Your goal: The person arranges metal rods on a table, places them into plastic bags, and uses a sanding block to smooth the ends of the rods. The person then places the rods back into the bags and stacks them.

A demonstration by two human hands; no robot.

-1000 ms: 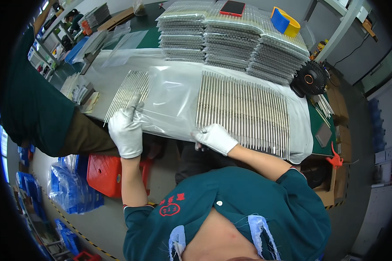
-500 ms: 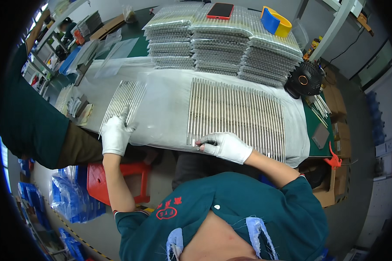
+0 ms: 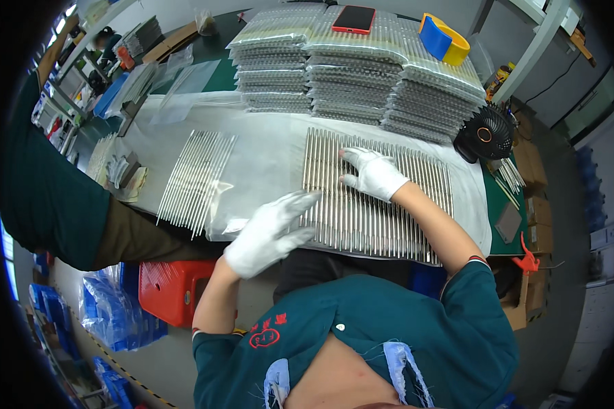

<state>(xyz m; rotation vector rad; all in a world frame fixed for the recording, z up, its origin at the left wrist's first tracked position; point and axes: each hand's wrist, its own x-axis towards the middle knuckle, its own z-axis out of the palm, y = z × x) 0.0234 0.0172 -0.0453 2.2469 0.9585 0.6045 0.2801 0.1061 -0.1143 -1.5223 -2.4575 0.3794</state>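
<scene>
Head: left hand (image 3: 269,235) open, fingers spread; right hand (image 3: 375,175) loosely open over rods (image 3: 368,221); sideways drag could skew them.

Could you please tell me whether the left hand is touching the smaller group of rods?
Apart: the head view shows clear plastic film between the left hand and the smaller rod group.

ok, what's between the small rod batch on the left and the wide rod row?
Clear plastic sheet, lying on the white table covering; head view shows it.
</scene>
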